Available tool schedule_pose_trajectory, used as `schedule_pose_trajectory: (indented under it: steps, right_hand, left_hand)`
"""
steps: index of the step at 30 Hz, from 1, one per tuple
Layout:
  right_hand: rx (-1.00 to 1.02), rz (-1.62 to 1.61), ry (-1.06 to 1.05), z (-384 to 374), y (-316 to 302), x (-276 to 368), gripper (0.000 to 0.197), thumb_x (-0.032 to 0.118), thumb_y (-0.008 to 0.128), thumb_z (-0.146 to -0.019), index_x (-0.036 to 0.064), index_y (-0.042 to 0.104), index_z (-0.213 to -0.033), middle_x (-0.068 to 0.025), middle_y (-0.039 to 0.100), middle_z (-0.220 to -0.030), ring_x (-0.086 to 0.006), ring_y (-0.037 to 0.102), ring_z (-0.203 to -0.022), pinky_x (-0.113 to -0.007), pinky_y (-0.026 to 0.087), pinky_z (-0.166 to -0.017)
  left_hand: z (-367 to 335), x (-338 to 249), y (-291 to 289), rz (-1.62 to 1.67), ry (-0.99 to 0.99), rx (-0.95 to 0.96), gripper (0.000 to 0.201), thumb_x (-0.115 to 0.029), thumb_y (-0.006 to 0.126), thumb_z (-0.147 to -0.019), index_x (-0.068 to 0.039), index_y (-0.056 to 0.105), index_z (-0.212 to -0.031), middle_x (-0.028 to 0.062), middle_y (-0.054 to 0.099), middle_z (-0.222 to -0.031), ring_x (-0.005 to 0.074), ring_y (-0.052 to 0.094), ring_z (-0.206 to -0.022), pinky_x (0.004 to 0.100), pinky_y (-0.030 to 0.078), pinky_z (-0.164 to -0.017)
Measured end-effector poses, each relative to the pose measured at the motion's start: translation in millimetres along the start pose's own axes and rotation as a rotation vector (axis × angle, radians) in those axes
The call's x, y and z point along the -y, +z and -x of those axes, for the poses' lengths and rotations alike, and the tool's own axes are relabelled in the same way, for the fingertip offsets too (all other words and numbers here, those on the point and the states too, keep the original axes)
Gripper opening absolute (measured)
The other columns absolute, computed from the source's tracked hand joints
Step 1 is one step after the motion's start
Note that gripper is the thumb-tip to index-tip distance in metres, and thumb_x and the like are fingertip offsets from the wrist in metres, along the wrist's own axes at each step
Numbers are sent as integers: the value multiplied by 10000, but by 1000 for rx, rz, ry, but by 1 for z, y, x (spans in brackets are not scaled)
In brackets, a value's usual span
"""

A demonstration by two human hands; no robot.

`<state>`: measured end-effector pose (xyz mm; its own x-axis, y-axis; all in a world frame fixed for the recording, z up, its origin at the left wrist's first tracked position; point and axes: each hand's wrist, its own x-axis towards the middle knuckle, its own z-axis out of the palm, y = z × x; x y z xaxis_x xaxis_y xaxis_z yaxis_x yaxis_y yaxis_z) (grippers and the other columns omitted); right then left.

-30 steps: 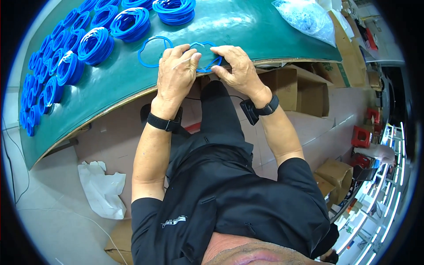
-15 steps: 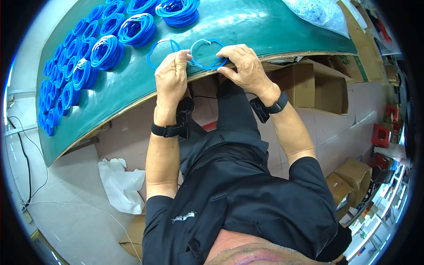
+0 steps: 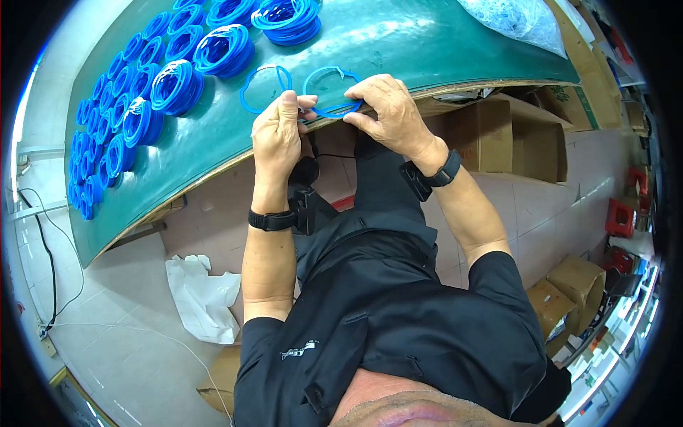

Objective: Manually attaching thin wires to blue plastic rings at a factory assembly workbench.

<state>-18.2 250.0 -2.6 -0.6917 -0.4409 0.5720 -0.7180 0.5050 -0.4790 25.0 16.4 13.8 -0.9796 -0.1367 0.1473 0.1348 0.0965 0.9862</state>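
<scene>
Near the edge of the green table (image 3: 455, 64), both my hands are closed on thin blue rings. My left hand (image 3: 277, 130) pinches with thumb and forefinger where two rings come together. One blue ring (image 3: 244, 95) stretches off to the left of that hand and rests against the table top. The other blue ring (image 3: 307, 84), paler along its top, spans the gap between my hands. My right hand (image 3: 388, 114) pinches that ring's right side between thumb and fingers. Whether the two rings are joined is hidden behind my left fingers.
Stacks of coiled blue rings (image 3: 223, 51) cover the table's left part. A clear plastic bag (image 3: 516, 25) lies at the far right. Open cardboard boxes (image 3: 494, 139) stand below the edge at right. White sheeting (image 3: 205, 299) lies on the floor at left.
My left fingers have shifted slightly down and right along the rings, and the ring between my hands has tilted a little. Both hands keep their pinch.
</scene>
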Motion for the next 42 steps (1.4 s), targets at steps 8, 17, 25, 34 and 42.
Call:
schedule_pose_trajectory:
  steps: [8,17,25,34,42]
  right_hand:
    - [2,48,-56,-3,4,8,366,243,910,-816,123,741,-1118,-52,722,-1133,-281,664,-1159,-440,504,-1012]
    - [94,-1,-137,-4,-6,3,350,155,902,-807,91,743,-1112,-55,719,-1118,-283,672,-1133,-421,518,-981]
    - [112,128,-231,-2,-6,21,253,23,807,-854,60,732,-1092,-59,718,-1090,-281,685,-1035,-405,552,-933]
    - [21,123,-279,1,-24,13,298,-89,744,-808,45,717,-1073,-78,705,-1073,-289,673,-924,-387,577,-807]
    - [-62,9,-300,8,-39,15,382,-179,700,-713,29,679,-1032,-112,679,-1047,-312,664,-901,-399,571,-776]
  left_hand:
    - [5,-1,-2,170,-109,1,547,-421,520,-1197,26,795,-1041,109,819,-1064,87,674,-794,234,517,-685]
    - [5,-5,-9,295,-123,-38,554,-463,506,-1196,-28,714,-923,58,723,-873,90,575,-712,237,453,-642]
    - [8,-8,-1,317,-128,-63,541,-488,517,-1188,-65,636,-872,-7,557,-746,81,479,-667,251,384,-599]
    - [2,-7,-31,233,-105,-143,539,-499,525,-1184,-72,655,-883,-69,457,-708,43,347,-620,252,259,-554]
    - [2,-6,-47,134,9,-173,520,-473,533,-1187,-67,670,-892,-74,457,-710,33,349,-625,246,250,-555]
